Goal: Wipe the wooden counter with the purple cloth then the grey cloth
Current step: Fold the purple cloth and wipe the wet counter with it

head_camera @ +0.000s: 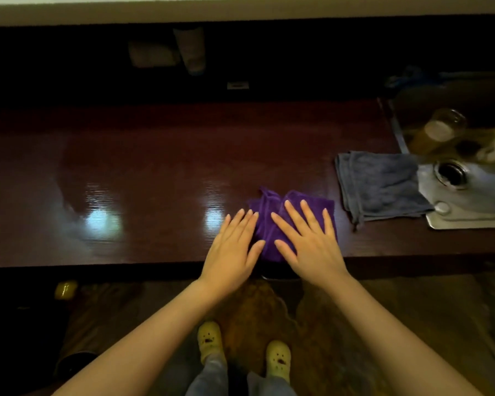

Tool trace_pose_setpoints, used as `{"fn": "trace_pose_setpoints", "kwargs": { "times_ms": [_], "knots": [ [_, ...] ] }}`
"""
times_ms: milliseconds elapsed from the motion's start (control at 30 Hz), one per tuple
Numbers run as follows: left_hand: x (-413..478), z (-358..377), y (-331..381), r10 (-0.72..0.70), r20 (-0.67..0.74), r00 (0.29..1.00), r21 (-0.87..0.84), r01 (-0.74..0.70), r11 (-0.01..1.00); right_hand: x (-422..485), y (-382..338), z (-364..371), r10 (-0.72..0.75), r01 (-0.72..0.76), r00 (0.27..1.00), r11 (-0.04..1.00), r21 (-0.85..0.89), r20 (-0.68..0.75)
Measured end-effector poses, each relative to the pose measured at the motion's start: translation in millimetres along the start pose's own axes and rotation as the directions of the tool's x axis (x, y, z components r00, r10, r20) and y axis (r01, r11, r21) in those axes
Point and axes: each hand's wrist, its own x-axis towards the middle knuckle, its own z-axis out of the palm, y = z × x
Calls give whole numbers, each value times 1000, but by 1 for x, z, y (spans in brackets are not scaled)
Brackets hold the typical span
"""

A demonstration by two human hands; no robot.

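Counter (155, 172): long slab of dark reddish wood, glossy, fine grain visible under two bright patches of glare.
Purple cloth (272, 207): soft, fuzzy fabric, bunched into folds, lying near the front edge of the counter (right of centre).
Left hand (232, 247): flat, palm down, fingers straight and together, fingertips and thumb resting on the left edge of the purple cloth; gripping nothing.
Right hand (309, 238): flat, fingers spread, pressed onto the purple cloth; not closed around it.
Grey cloth (380, 184): folded into a rough rectangle, plush nap, just right of the purple cloth, far corner overlapping the sink rim.
Sink (469, 221): brushed metal, round drain, blurred glass jar inside.
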Motion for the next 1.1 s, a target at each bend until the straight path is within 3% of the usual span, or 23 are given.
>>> {"fn": "trace_pose_setpoints", "kwargs": {
  "times_ms": [100,267,367,433,500,567,667,733,833,900,1000,1100],
  "knots": [
    [19,13,24,52,19,998,17,-53,998,-6,27,-2,66,-66,998,998,4,10],
    [39,19,39,-15,-46,999,-109,10,994,-1,31,-4,62,-64,998,995,75,17],
    [57,8,48,-150,-118,982,-260,115,959,2,36,-8,35,-46,997,983,176,65],
    [74,4,57,-249,-112,962,-323,202,925,5,44,-17,22,-62,993,937,344,118],
    [93,-1,68,-355,-58,933,-376,309,874,9,58,-28,77,-84,996,854,513,36],
    [109,-6,79,-487,26,873,-422,451,787,11,70,-34,116,-81,992,877,473,-44],
    [124,-11,88,-612,154,775,-381,619,687,14,69,-34,63,-62,998,941,331,7],
    [127,-11,91,-584,223,781,-300,625,721,18,66,-34,47,-56,998,941,335,36],
    [123,-11,99,-447,362,818,-191,534,824,25,74,-45,46,-83,995,875,476,89],
    [121,-14,106,-406,356,842,-208,495,843,25,83,-51,45,-77,996,870,488,77],
    [124,-26,116,-366,314,876,-286,456,843,24,89,-58,43,-73,995,926,371,87],
    [137,-46,118,-214,373,903,-324,343,882,33,103,-69,76,-128,986,913,387,145]
  ]
}}
